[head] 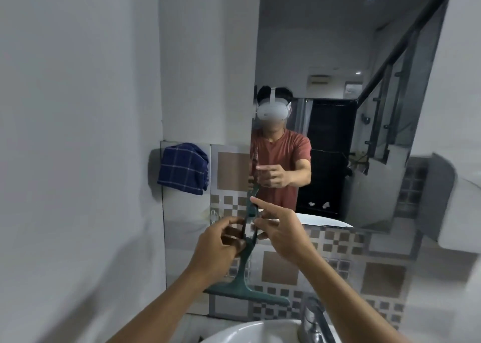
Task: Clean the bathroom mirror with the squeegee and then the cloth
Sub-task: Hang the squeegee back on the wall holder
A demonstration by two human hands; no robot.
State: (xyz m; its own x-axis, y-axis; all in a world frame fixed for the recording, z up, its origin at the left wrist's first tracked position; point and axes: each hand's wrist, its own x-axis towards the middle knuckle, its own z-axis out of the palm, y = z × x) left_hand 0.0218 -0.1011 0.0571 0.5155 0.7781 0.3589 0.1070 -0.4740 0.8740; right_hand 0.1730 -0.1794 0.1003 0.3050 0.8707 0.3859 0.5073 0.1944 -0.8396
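Note:
A green squeegee [246, 272] hangs upright in front of the tiled wall, blade [247, 294] at the bottom, handle pointing up. My left hand [221, 241] is wrapped around the middle of the handle. My right hand [282, 234] pinches the upper handle with thumb and fingers, its index finger stretched out up-left. A dark blue checked cloth [183, 168] hangs on the left wall, apart from both hands. The mirror [338, 87] fills the upper right and reflects a person in a red shirt holding the squeegee.
A white sink [247, 332] lies directly below the squeegee, with a chrome tap [315, 316] at its right. A small hook [213, 214] sticks out of the tiles left of my hands. White walls close in on the left and far right.

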